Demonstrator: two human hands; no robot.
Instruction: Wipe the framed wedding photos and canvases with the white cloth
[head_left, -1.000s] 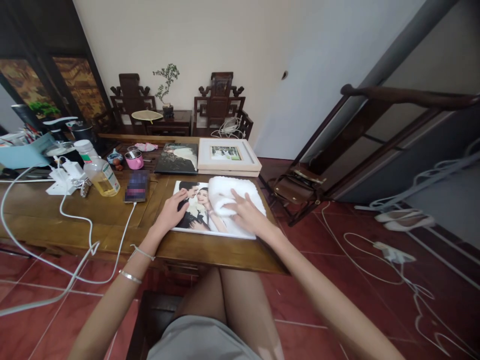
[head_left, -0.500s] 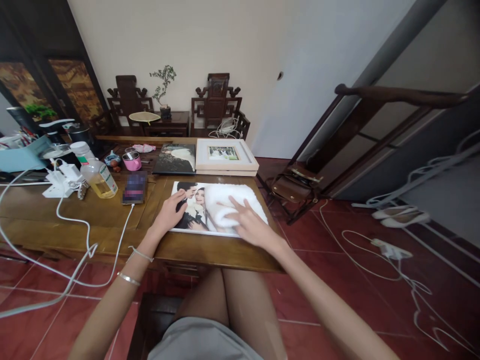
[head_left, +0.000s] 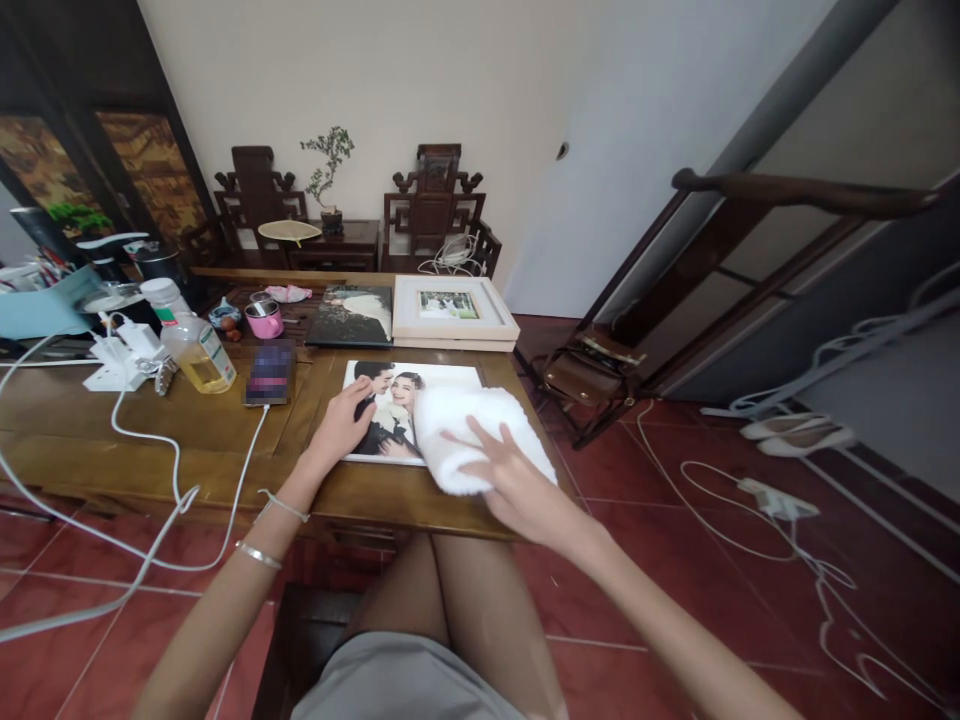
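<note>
A wedding photo print (head_left: 386,420) on a white panel lies flat on the wooden table (head_left: 315,490) in front of me. My left hand (head_left: 341,425) rests flat on its left edge, fingers stretched out. A thick folded white towel (head_left: 450,410) covers the right part of the print and reaches past its lower right corner. On top of this towel my right hand (head_left: 510,480) presses with its fingers spread. The couple in the picture shows between both hands.
Behind the print lie a dark photo panel (head_left: 351,316) and a pale framed picture (head_left: 457,310). To the left are a phone (head_left: 268,375) on a charging cable, a bottle of yellow liquid (head_left: 195,345), a pink cup (head_left: 264,319) and a power strip (head_left: 120,360).
My right hand and the white towel have moved right and toward me, uncovering the print's upper right area. My left hand has stayed at the left edge.
</note>
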